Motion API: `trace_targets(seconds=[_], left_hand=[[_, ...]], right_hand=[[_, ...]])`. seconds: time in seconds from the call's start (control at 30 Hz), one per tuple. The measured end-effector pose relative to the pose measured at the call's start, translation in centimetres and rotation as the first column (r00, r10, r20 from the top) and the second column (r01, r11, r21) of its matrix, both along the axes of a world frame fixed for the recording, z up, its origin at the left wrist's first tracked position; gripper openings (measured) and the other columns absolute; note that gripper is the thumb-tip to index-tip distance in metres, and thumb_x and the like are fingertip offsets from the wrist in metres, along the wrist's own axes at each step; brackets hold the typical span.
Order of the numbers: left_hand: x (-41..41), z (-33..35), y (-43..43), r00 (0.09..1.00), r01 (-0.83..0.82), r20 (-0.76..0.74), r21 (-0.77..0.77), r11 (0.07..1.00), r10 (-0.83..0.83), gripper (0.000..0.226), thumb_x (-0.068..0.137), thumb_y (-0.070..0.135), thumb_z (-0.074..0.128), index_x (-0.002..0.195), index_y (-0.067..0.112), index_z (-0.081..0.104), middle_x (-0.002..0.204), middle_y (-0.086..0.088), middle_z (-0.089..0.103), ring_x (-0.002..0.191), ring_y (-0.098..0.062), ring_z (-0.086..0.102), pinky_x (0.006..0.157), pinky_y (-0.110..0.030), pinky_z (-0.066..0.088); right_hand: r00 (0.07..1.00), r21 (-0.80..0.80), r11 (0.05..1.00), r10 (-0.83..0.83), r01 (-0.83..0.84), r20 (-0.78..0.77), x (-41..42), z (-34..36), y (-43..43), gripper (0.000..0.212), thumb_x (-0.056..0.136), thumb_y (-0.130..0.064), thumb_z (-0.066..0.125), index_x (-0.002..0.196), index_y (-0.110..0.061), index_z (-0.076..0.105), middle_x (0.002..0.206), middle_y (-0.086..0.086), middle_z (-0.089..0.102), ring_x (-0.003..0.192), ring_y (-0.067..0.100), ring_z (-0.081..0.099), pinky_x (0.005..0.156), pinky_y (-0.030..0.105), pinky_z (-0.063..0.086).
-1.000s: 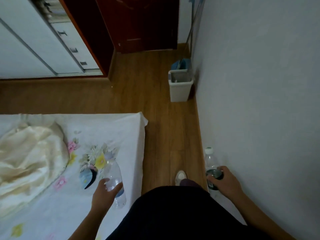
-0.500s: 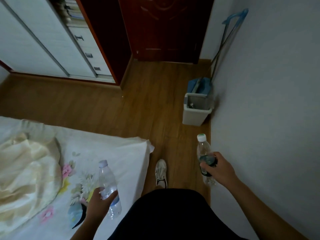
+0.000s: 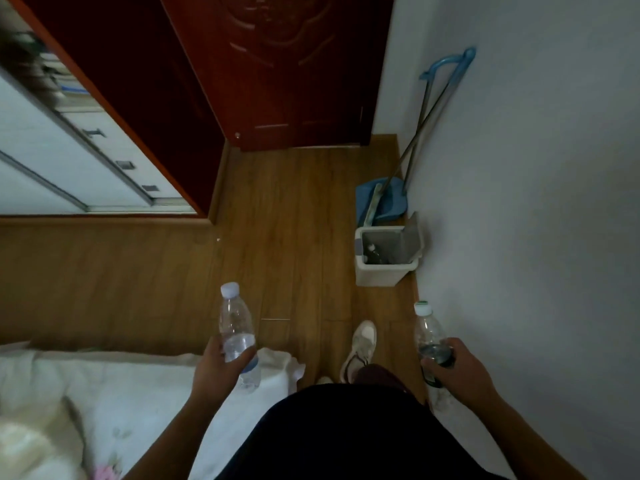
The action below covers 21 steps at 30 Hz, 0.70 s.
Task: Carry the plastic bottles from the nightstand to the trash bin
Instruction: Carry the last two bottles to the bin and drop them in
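Observation:
My left hand [image 3: 216,370] grips a clear plastic bottle with a pale cap [image 3: 236,327], held upright over the corner of the bed. My right hand [image 3: 460,370] grips a second clear bottle with a dark label and a white cap [image 3: 428,329], close to the right wall. The white trash bin [image 3: 379,273] stands open on the floor ahead and to the right, against the wall, with something dark and a bottle-like shape inside. Both bottles are still well short of the bin.
The bed with a white sheet [image 3: 138,386] fills the lower left. A blue dustpan and broom [image 3: 384,202] lean on the wall just behind the bin. A dark red door [image 3: 284,71] and a white wardrobe [image 3: 62,157] lie ahead. My shoe [image 3: 360,344] is on the wood floor.
I have walked forward past the bed's end, so the bin is nearer and larger. Both hands kept their bottles and the left bottle now rises over the bed corner.

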<state>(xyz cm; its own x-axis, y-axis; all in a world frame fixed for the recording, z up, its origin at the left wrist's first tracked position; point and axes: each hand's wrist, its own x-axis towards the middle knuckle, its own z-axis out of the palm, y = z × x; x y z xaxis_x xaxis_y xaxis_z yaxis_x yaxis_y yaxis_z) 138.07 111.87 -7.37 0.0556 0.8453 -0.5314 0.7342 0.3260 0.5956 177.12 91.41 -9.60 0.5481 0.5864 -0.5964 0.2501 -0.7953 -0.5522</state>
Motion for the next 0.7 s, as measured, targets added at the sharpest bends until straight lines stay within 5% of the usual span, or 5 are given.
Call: trace_targets(seconds=[0.2, 0.5, 0.7], left_hand=[[5.3, -1.7, 9.3, 0.999, 0.032, -0.019, -0.062, 0.998, -0.033, 0.059, 0.081, 0.037, 0.080, 0.130, 0.018, 0.053, 0.114, -0.005, 0.070, 0.097, -0.023, 0.068, 0.075, -0.035, 0.054], [17.1, 1.0, 26.0, 0.997, 0.064, 0.038, 0.074, 0.995, -0.067, 0.052, 0.081, 0.031, 0.082, 0.123, 0.013, 0.057, 0.107, -0.004, 0.070, 0.095, -0.022, 0.069, 0.078, -0.038, 0.053], [24.6, 0.3, 37.3, 0.971, 0.226, 0.070, 0.046, 0.973, -0.228, 0.069, 0.065, 0.062, 0.080, 0.118, 0.023, 0.058, 0.109, 0.000, 0.071, 0.096, -0.020, 0.071, 0.087, -0.048, 0.059]], right_hand=[[1.000, -0.027, 1.000, -0.015, 0.015, -0.005, 5.5, -1.1, 8.9, 0.043, 0.080, -0.031, 0.079, 0.110, -0.024, 0.048, 0.097, 0.001, 0.064, 0.084, 0.017, 0.061, 0.068, 0.029, 0.044], [1.000, 0.123, 0.992, -0.004, 0.004, -0.004, 14.0, 1.4, 26.5, 0.042, 0.079, -0.041, 0.078, 0.109, -0.027, 0.052, 0.092, -0.009, 0.063, 0.085, 0.012, 0.063, 0.066, 0.025, 0.046], [0.995, 0.195, 0.977, -0.091, 0.082, 0.038, 18.1, 3.7, 34.3, 0.045, 0.081, -0.037, 0.077, 0.116, -0.026, 0.050, 0.101, -0.006, 0.061, 0.087, 0.010, 0.059, 0.064, 0.013, 0.039]])
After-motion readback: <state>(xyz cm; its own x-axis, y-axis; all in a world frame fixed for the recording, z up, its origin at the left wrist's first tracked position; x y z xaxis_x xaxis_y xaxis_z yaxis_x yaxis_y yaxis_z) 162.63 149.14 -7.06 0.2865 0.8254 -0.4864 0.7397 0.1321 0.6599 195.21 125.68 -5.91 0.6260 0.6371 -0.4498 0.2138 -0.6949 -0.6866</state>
